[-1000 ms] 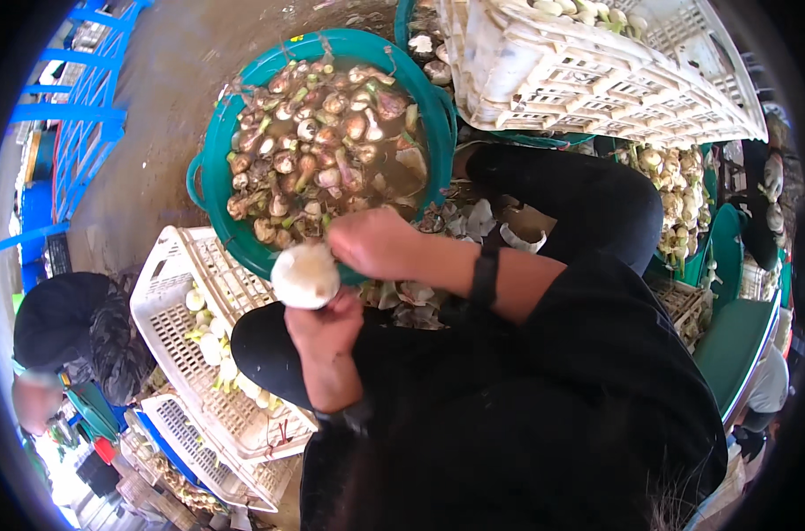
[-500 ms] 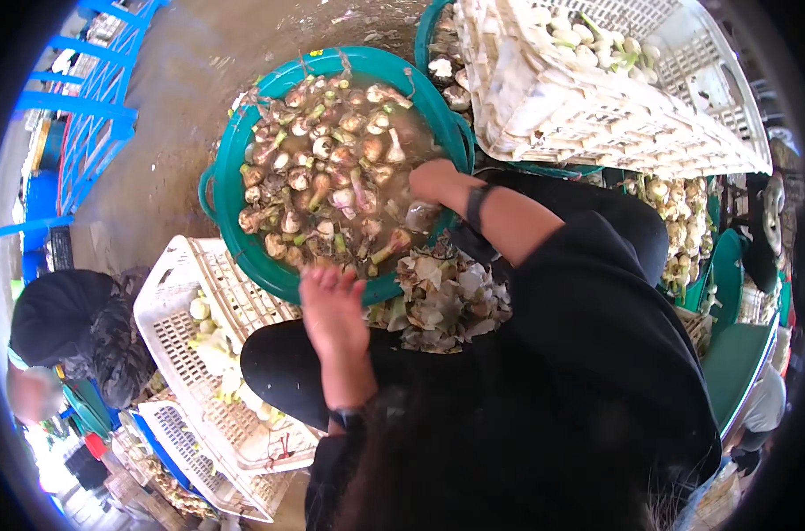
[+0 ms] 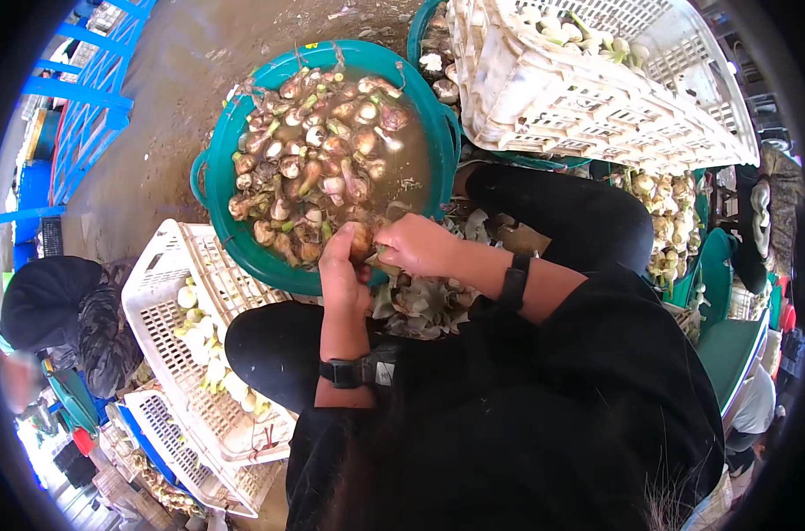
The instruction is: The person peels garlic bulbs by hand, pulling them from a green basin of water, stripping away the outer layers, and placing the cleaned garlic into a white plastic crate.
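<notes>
A garlic bulb (image 3: 361,241) with brownish skin is held between my hands at the near rim of a round green tub (image 3: 210,142). My left hand (image 3: 339,270) is closed round its left side. From the right, my right hand (image 3: 416,246) pinches at the bulb; its fingertips are partly hidden, and I cannot tell whether loose skin is between them. Many garlic bulbs (image 3: 310,177) with short stems float in the tub's muddy water. Below my hands, a heap of pale peeled-off skins (image 3: 420,305) lies between my knees.
White plastic crates (image 3: 168,301) holding pale peeled bulbs (image 3: 203,332) stand left of my knee. Another white crate (image 3: 588,115) with peeled bulbs sits at upper right. More bulbs (image 3: 668,221) fill a container beyond my right knee. Someone in dark clothing (image 3: 57,305) is at far left.
My right hand has come out of the tub's water toward me and met my left hand. The left hand, spread before, is now closed round a garlic bulb.
</notes>
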A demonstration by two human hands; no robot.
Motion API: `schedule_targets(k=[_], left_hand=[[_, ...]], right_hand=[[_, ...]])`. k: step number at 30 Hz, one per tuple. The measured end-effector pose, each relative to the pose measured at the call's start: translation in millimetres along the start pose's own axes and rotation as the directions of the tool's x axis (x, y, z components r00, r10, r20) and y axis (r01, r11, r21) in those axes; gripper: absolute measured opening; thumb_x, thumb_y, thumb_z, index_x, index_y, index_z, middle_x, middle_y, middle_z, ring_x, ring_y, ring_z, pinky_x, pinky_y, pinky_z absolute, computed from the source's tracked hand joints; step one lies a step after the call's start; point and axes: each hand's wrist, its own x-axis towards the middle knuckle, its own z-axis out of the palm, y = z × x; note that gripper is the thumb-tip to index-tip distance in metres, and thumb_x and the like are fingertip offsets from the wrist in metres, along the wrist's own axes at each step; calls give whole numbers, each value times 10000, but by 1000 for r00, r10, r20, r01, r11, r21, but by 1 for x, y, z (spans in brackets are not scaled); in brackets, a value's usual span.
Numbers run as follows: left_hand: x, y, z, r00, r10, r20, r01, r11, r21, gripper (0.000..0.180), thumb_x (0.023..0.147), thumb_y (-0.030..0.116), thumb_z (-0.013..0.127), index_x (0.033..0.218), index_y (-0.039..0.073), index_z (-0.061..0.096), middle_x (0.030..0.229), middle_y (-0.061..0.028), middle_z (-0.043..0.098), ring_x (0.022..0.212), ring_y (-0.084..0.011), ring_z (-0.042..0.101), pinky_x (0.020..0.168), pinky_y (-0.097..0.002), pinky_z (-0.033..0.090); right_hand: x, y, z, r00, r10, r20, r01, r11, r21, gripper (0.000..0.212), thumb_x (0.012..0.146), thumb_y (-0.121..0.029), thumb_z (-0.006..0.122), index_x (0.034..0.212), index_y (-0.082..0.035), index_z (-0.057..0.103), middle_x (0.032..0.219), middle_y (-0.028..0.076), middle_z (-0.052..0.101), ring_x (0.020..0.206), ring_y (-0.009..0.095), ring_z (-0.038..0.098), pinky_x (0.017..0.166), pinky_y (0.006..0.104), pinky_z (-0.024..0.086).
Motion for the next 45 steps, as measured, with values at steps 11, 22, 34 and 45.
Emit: schedule_targets(k=[11,22,34,45], left_hand=[[-7,0,-10,973,16,231,-8,999,-34,349,752,349,570,1014,121,537,854,21,561,669,-79,505,468,-204,349],[-9,23,-9,888,22,460,-383,590,711,508,809,276,563,1223,14,428,1052,-76,560,955,-168,534,814,-298,416],[-37,17,-2,401,508,762,-830,-151,537,377,674,-78,543,1032,40,541,1234,-185,448,1115,-418,427,931,-445,359],[-6,7,-30,990,-141,-21,89,725,-683,407,858,375,491,1064,25,498,1023,-133,562,928,-262,564,839,-418,491]], right_hand=[[-3,16,20,983,-79,-168,82,996,16,232,746,-239,548,775,-15,604,681,169,586,658,317,581,609,408,456],[-12,27,26,953,-1,-304,26,997,79,293,821,-274,544,825,15,590,585,65,561,537,154,553,519,284,443],[-15,4,3,898,430,96,-251,320,914,149,825,-67,486,900,13,588,761,44,602,608,120,571,479,250,450],[-95,-8,-15,890,168,-423,280,532,799,117,884,-59,456,847,-13,557,803,1,572,786,61,530,715,234,435]])
